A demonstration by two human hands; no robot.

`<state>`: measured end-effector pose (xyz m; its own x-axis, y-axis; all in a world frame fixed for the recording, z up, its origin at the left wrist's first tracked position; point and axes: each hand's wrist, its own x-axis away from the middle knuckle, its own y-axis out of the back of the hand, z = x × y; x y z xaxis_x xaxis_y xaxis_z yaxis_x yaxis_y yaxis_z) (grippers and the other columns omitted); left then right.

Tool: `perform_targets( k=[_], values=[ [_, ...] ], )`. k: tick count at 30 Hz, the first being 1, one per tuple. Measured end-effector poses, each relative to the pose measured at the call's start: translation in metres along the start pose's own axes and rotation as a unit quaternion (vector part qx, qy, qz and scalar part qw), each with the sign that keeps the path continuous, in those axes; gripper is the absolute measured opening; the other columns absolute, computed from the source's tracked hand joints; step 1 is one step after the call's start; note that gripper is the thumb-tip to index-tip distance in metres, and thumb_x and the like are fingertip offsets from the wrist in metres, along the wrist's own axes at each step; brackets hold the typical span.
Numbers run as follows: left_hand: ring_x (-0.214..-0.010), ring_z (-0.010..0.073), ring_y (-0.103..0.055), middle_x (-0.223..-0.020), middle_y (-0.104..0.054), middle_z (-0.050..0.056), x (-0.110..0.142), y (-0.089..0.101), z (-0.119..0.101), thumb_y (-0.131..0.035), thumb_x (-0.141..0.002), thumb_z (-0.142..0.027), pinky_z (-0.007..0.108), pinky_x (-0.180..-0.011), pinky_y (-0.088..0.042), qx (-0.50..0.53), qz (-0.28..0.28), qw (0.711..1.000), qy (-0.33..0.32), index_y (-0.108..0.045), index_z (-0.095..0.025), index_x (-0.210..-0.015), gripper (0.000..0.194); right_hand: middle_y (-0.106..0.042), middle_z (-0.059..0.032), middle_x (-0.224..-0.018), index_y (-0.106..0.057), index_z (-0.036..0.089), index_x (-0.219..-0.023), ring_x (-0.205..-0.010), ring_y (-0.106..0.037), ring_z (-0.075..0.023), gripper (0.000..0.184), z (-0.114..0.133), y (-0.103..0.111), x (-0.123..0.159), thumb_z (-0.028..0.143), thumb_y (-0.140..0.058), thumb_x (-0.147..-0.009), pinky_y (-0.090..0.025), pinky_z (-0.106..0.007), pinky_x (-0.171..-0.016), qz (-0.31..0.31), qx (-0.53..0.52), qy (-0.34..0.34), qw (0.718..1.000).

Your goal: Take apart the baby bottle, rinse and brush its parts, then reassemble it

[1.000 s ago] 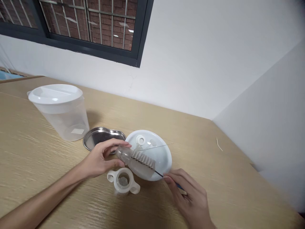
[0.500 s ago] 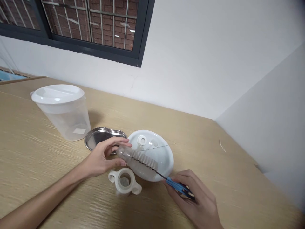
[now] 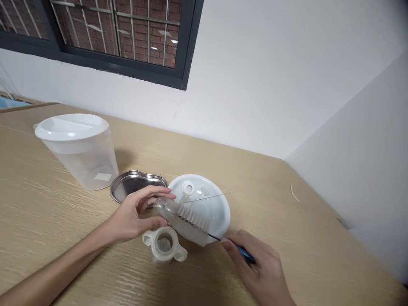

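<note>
My right hand [image 3: 258,265] is closed round the blue handle of a bottle brush [image 3: 195,220] with white bristles on a dark twisted wire. The brush points left over the white oval dish [image 3: 225,212]. My left hand [image 3: 132,214] pinches a clear, rounded, teat-like piece [image 3: 164,207] at the brush's bristled end, thumb below and fingers above. How far the brush tip goes inside it is hard to tell. Just below stands a translucent two-handled cup [image 3: 163,258], its open top facing up. In the dish lie a white ring-shaped part [image 3: 188,188] and a small clear disc [image 3: 204,191].
A lidded translucent pitcher [image 3: 86,159] stands at the left, with a metal kidney tray [image 3: 123,187] beside the dish. A thin wire-like rod [image 3: 212,196] crosses the dish. A pale strip [image 3: 294,192] lies on the right of the wooden table [image 3: 318,255]; white walls rise behind.
My right hand has rolled over the brush handle, so less blue shows, and the brush has turned with it. My left hand keeps its pinch on the clear piece. The whole view has shifted slightly.
</note>
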<state>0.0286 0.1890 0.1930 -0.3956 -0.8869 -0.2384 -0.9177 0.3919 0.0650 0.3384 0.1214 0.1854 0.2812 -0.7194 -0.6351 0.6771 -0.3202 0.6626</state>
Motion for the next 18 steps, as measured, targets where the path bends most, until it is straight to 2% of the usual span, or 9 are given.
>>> perform_targets(
  k=[2,5,7,9,14,18],
  values=[
    [-0.117,0.0262,-0.069,-0.127,-0.072,0.014,0.0,0.002,0.0,-0.084,-0.074,-0.017,0.037,-0.09,-0.061,-0.01,0.0,1.0,0.0,-0.061,-0.02,-0.126,0.057,-0.066,0.0016,-0.069,-0.067,0.022,-0.093,-0.053,-0.059,-0.0107,0.006,0.0,-0.001,0.002,0.028,-0.065,-0.093,-0.047,-0.021,-0.048,0.015,-0.007,-0.025,1.0],
    [-0.121,0.0273,-0.066,-0.128,-0.071,0.013,-0.001,0.005,0.001,-0.085,-0.074,-0.021,0.041,-0.099,-0.056,-0.031,-0.02,0.999,0.004,-0.063,-0.021,-0.124,0.055,-0.063,0.0034,-0.068,-0.062,0.023,-0.093,-0.051,-0.057,-0.0111,0.018,0.001,-0.002,0.003,0.037,-0.072,-0.088,-0.045,-0.022,-0.046,0.014,-0.001,-0.076,0.997],
    [-0.121,0.0277,-0.066,-0.128,-0.071,0.014,-0.003,0.008,0.002,-0.085,-0.076,-0.023,0.043,-0.101,-0.055,-0.029,-0.03,0.999,0.005,-0.062,-0.021,-0.126,0.055,-0.064,0.0,-0.078,-0.06,0.023,-0.093,-0.06,-0.06,-0.0127,0.012,0.002,-0.003,0.002,0.03,-0.07,-0.09,-0.048,-0.023,-0.05,-0.013,-0.012,-0.077,0.997],
    [-0.118,0.0272,-0.068,-0.126,-0.072,0.014,-0.005,0.01,0.003,-0.084,-0.078,-0.024,0.043,-0.1,-0.056,-0.021,-0.034,0.999,0.003,-0.061,-0.02,-0.128,0.055,-0.065,-0.0049,-0.09,-0.063,0.023,-0.096,-0.071,-0.063,-0.0149,0.005,0.003,-0.002,0.0,0.02,-0.064,-0.093,-0.05,-0.025,-0.054,-0.05,-0.031,-0.047,0.997],
    [-0.115,0.0263,-0.07,-0.122,-0.074,0.013,-0.008,0.01,0.003,-0.085,-0.075,-0.021,0.039,-0.095,-0.059,0.007,-0.037,0.999,-0.007,-0.061,-0.021,-0.127,0.057,-0.065,-0.0067,-0.092,-0.072,0.024,-0.105,-0.075,-0.063,-0.0186,0.022,0.003,0.0,-0.001,0.01,-0.07,-0.087,-0.051,-0.03,-0.058,-0.108,-0.027,0.006,0.994],
    [-0.117,0.0252,-0.069,-0.122,-0.075,0.01,-0.006,0.007,0.004,-0.087,-0.07,-0.014,0.035,-0.093,-0.06,0.029,-0.037,0.999,-0.011,-0.064,-0.021,-0.122,0.058,-0.068,-0.0064,-0.091,-0.074,0.024,-0.11,-0.074,-0.065,-0.0179,0.027,-0.002,0.002,0.0,0.01,-0.07,-0.087,-0.049,-0.028,-0.054,-0.103,-0.05,-0.011,0.993]
  ],
)
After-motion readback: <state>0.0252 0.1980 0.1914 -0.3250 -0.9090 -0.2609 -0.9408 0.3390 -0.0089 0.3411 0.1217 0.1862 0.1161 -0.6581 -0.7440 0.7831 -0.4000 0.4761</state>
